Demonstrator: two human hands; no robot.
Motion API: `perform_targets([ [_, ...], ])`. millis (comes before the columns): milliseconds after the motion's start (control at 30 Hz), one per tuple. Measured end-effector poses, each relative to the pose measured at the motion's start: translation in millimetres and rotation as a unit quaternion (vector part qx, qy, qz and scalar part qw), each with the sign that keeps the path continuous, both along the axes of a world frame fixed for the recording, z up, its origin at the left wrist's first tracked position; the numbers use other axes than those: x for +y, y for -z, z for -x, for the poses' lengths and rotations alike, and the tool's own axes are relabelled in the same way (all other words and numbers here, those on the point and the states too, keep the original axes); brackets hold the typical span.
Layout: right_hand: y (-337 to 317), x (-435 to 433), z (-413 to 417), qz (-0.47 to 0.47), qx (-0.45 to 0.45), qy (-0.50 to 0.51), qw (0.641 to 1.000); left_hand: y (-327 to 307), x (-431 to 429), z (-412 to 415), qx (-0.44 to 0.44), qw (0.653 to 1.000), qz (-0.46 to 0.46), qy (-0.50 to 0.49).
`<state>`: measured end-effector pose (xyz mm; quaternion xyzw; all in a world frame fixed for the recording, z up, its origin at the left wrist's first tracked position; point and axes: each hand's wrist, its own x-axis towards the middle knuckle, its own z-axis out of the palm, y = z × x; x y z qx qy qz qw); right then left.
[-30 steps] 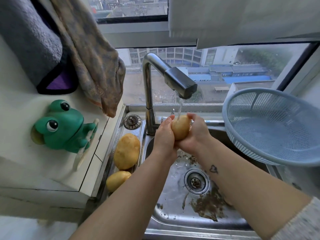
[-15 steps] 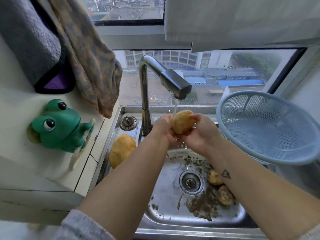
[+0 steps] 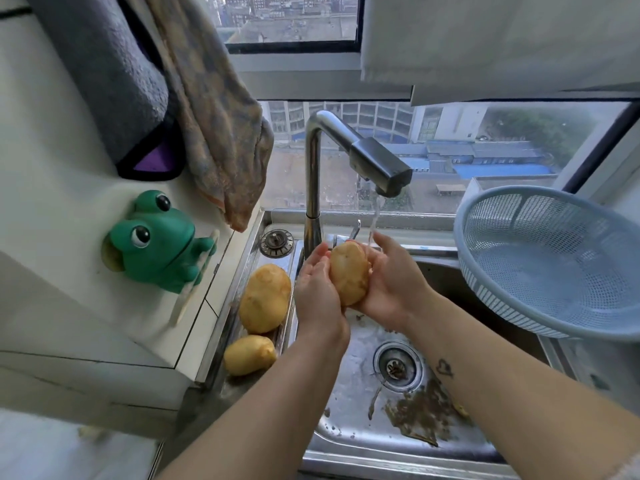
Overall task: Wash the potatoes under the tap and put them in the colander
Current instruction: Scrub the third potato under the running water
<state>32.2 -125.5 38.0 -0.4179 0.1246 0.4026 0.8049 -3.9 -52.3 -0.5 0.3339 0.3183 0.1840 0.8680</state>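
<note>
Both hands are up over the sink (image 3: 346,434) and working together, forearms reaching in from the bottom edge and meeting under the tap (image 3: 377,164). The left hand (image 3: 317,292) shows its back to the camera, fingers nearly straight and pointing up, its palm pressed flat against the left side of the potato (image 3: 349,271). The right hand (image 3: 391,282) cups it from the other side, palm turned inward and fingers curled round behind, so the potato stands lengthwise, sandwiched between the two. The water stream (image 3: 375,220) runs thin from the spout and lands at the top of the right fingers, just beside the potato's upper end. Compared with half a second ago, the potato has dropped from the fingertips deeper into the palms and turned from end-on to upright, and the left hand has flattened against it. The small potato (image 3: 249,355) on the sink's left ledge, then hidden behind the left forearm, is in view again, lying just below the large potato (image 3: 265,297). The blue colander (image 3: 554,261) sits tilted at the right of the sink, well apart from the hands. Dirt (image 3: 422,414) is smeared on the basin floor near the drain (image 3: 398,365). A green frog (image 3: 156,240) clings to the wall on the left.
</note>
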Motion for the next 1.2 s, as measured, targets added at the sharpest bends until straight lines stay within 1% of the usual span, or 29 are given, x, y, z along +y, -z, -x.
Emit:
perform_targets([
  [100, -4, -2, -4, -0.008, -0.008, 0.000, 1.000, 0, 1, 1, -0.012, 0.999, -0.021, 0.028],
  [200, -5, -10, -9, 0.017, -0.037, 0.002, 0.999, -3, 5, -11, -0.001, 0.994, 0.031, 0.107],
  [300, -7, -20, -16, 0.087, -0.123, -0.012, 0.989, -13, 8, -28, 0.033, 0.978, 0.065, 0.195],
  [400, -8, -31, -24, 0.153, -0.198, -0.011, 0.968, -22, 10, -39, 0.053, 0.962, 0.063, 0.261],
  [467, -7, -41, -28, 0.190, -0.250, -0.039, 0.949, -23, 11, -41, 0.059, 0.954, 0.067, 0.286],
  [567, -4, -54, -30, 0.236, -0.315, -0.114, 0.912, -17, 13, -34, 0.064, 0.944, 0.097, 0.309],
  [600, -3, -56, -29, 0.249, -0.339, -0.148, 0.895, -15, 13, -30, 0.068, 0.941, 0.106, 0.315],
  [667, -3, -57, -27, 0.287, -0.397, -0.214, 0.845, -10, 14, -24, 0.080, 0.937, 0.108, 0.322],
  [700, -2, -56, -27, 0.307, -0.422, -0.228, 0.822, -8, 15, -23, 0.084, 0.938, 0.100, 0.322],
  [733, -1, -55, -27, 0.317, -0.441, -0.225, 0.809, -6, 17, -21, 0.086, 0.939, 0.091, 0.321],
  [767, 1, -54, -27, 0.317, -0.452, -0.211, 0.807, -5, 19, -19, 0.085, 0.940, 0.089, 0.319],
  [833, 5, -55, -28, 0.308, -0.455, -0.183, 0.815, -5, 19, -11, 0.082, 0.942, 0.095, 0.311],
  [900, 17, -59, -30, 0.309, -0.417, -0.161, 0.839, 3, 16, 3, 0.111, 0.937, 0.068, 0.325],
  [933, 24, -62, -29, 0.316, -0.391, -0.164, 0.849, 10, 13, 11, 0.148, 0.922, 0.024, 0.356],
  [967, 34, -66, -28, 0.345, -0.379, -0.183, 0.839, 17, 8, 18, 0.194, 0.891, -0.057, 0.407],
  [1000, 45, -70, -26, 0.409, -0.394, -0.227, 0.791, 23, 3, 26, 0.234, 0.835, -0.170, 0.468],
  [1033, 57, -75, -24, 0.492, -0.424, -0.288, 0.704, 31, -2, 32, 0.256, 0.762, -0.289, 0.519],
  [1067, 68, -78, -20, 0.554, -0.450, -0.336, 0.615, 38, -4, 36, 0.256, 0.698, -0.386, 0.546],
  [1100, 77, -80, -15, 0.583, -0.469, -0.359, 0.558, 44, -5, 39, 0.249, 0.657, -0.448, 0.552],
  [1133, 83, -80, -10, 0.586, -0.471, -0.367, 0.547, 46, -6, 40, 0.249, 0.644, -0.467, 0.552],
  [1200, 89, -76, -4, 0.562, -0.460, -0.355, 0.589, 45, -3, 43, 0.253, 0.653, -0.469, 0.538],
])
